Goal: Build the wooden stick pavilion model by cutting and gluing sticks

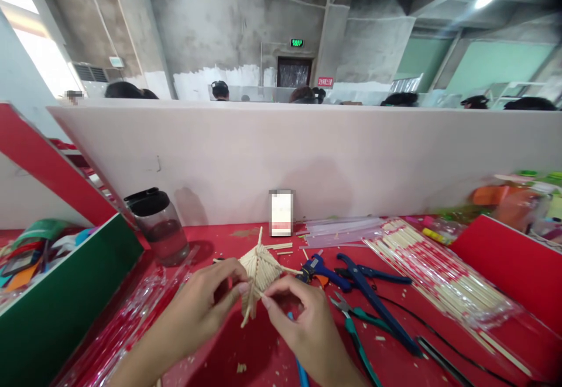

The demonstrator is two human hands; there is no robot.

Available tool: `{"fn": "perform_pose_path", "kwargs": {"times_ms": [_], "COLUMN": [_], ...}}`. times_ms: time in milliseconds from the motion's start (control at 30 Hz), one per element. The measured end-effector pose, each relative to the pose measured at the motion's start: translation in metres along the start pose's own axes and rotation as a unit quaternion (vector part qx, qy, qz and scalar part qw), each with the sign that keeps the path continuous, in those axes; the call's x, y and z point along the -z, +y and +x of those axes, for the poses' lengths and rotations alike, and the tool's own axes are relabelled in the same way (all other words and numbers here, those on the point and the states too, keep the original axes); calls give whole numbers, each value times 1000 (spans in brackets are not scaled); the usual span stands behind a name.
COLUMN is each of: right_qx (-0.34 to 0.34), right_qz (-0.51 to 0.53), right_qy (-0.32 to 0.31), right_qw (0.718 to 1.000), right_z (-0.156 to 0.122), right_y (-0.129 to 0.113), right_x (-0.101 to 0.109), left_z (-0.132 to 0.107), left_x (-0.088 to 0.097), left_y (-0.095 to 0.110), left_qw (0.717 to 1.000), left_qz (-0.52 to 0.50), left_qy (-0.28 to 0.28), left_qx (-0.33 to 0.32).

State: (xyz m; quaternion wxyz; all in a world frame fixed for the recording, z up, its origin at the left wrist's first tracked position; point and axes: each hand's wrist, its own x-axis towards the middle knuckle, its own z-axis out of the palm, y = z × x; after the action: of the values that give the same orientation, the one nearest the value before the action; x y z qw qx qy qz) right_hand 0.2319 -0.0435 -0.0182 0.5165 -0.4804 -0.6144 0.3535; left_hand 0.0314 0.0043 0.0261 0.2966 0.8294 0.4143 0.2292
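While left hand (206, 296) and right hand (305, 311) are clamping fingers on the stick piece (264, 267) between them | light, even pressure is likely serving its ridges best

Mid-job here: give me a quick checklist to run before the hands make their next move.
1. Left hand on the pale stick model: ok, fingers at its left side.
2. Right hand on the model: ok, thumb and finger at its lower right.
3. Green-handled pliers closed: not ok, handles spread.
4. Blue glue gun hot: cannot tell.
5. Red tabletop free of scraps: not ok, bits scattered.
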Motion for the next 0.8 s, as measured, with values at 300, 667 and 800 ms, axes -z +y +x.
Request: {"fn": "perform_pose_path", "kwargs": {"times_ms": [300, 667, 800], "right_qx": [-74, -113, -119], "right_qz": [95, 180, 178], "right_qy": [5, 30, 35], "right_qw": [993, 977, 976], "right_z": [-8, -11, -10], "right_y": [15, 24, 25], "right_x": [-13, -27, -27], "left_z": [0, 6, 5], "left_x": [4, -10, -13], "left_y": [-29, -40, -42], "left_qw": [983, 923, 919], "left_qz": [-45, -301, -312], "left_qy": [-142, -173, -163], "left_qx": [105, 167, 176]}}
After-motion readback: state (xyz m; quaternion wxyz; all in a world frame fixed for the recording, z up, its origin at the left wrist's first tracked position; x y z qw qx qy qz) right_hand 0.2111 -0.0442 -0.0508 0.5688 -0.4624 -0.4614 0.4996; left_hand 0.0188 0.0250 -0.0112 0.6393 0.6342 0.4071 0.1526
